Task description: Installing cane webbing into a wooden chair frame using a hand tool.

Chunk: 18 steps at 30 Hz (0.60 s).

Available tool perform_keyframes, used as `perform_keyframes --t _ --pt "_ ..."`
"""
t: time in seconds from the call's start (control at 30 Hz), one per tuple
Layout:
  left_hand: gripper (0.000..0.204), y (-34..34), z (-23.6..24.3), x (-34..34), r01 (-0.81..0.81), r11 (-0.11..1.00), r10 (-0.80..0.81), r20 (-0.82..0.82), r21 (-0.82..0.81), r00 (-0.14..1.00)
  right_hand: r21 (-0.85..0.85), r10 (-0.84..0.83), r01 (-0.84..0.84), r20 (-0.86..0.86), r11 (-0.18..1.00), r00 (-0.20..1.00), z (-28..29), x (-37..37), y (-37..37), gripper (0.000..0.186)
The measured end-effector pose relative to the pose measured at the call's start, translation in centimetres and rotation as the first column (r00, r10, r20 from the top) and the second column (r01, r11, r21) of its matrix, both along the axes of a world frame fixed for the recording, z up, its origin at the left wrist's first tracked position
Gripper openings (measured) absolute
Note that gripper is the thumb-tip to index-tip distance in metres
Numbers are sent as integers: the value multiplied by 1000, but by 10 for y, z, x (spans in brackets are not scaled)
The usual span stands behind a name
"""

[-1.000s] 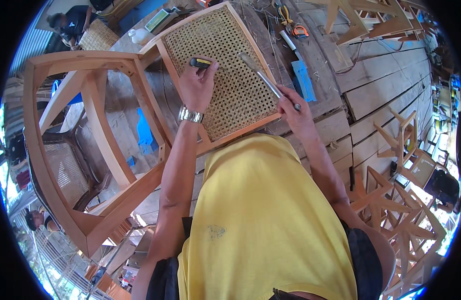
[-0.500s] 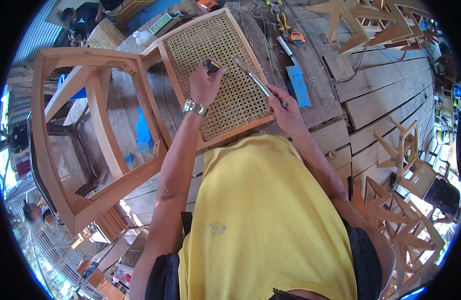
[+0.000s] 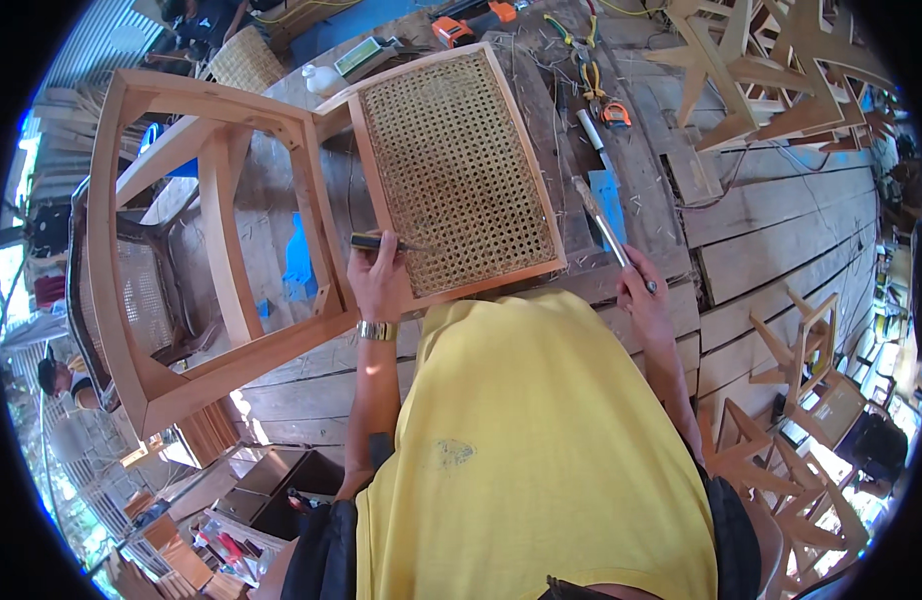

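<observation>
My left hand (image 3: 379,278) is closed round a screwdriver (image 3: 365,241) with a black and yellow handle. Its thin shaft points right, over the lower left corner of a woven cane panel (image 3: 451,150) set in a wooden frame (image 3: 506,280). The frame joins a larger wooden chair frame on the left. To the right of the panel, my right hand (image 3: 643,285) grips a long metal tool (image 3: 609,222) near its dark end. The tool's broader far end tilts up and left, above a strip of blue tape; its exact kind is unclear.
The open chair frame (image 3: 216,230) stands at the left. Pliers (image 3: 587,75), an orange tape measure (image 3: 615,114) and a white-handled tool (image 3: 589,128) lie beyond the panel. A white bottle (image 3: 323,80) stands behind it. Star-shaped wooden parts (image 3: 726,70) are stacked far right.
Both hands have drawn back from the middle of the cane panel: the left toward its lower left corner, the right off to its right. Each still holds its tool.
</observation>
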<state>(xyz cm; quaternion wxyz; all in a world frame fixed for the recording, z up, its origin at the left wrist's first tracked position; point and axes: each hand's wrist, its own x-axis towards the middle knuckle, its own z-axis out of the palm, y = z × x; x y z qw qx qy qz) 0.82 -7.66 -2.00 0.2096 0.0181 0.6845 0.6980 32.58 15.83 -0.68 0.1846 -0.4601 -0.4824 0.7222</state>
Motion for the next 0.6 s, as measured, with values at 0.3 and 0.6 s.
perform_keyframes --t 0.3,0.6 --pt "21 54 -1 -33 43 999 -42 -41 25 998 84 109 -114 58 990 992 20 -74 17 36" --pt "20 140 -15 -108 103 993 -119 -450 -60 885 160 421 -412 -28 897 906 3 -135 -7 37"
